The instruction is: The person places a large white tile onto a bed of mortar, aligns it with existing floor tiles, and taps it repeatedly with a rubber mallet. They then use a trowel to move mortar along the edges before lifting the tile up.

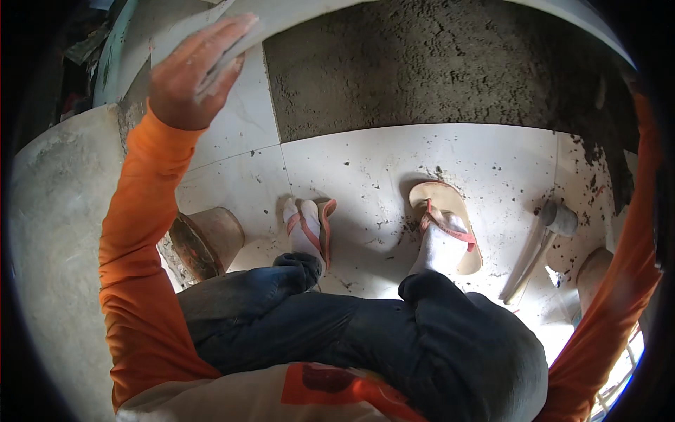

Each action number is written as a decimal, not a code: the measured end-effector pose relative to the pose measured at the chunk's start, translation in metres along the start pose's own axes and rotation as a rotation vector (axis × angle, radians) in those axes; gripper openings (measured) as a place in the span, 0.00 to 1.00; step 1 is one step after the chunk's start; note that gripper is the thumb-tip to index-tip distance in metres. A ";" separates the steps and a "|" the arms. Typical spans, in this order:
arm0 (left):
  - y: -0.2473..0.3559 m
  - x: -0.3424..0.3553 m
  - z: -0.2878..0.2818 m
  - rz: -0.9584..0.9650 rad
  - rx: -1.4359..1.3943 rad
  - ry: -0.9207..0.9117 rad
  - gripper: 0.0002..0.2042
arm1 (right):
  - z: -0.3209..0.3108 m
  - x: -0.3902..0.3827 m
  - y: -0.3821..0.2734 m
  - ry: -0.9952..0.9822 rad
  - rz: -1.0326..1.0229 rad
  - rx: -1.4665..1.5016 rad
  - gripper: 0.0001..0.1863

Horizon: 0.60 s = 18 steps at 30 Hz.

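My left hand (199, 74) grips the corner of a large pale tile (295, 21), fingers on one side and thumb on the other. Most of the tile lies beyond the top of the view; its pale edge curves across the upper left and upper right. Below that edge spreads a bed of wet grey mortar (408, 70) with a rough surface. My right arm, in an orange sleeve (612, 295), reaches up along the right rim, and the hand at its end cannot be seen.
White floor tiles (351, 162) speckled with mortar crumbs lie under my sandalled feet (443, 228). A mallet (541, 243) rests at the right, near a partly hidden round container (594, 278). At the left stand a mortar-stained bucket (218, 235) and a grey concrete surface (63, 232).
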<state>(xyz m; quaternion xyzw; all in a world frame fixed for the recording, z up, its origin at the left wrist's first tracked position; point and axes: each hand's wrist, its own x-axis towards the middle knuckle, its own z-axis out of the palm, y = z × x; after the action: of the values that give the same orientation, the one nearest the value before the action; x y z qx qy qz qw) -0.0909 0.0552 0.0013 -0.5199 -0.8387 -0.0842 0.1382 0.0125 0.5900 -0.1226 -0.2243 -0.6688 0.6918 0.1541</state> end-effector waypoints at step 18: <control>0.014 -0.013 0.025 0.024 0.047 0.001 0.24 | 0.022 -0.004 -0.036 -0.381 -0.025 0.926 0.37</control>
<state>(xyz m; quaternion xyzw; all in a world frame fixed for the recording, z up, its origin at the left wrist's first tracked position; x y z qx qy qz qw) -0.0763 0.0572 -0.0264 -0.5267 -0.8341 -0.0632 0.1517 0.0015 0.5706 -0.0866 0.0060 -0.3106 0.9428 0.1211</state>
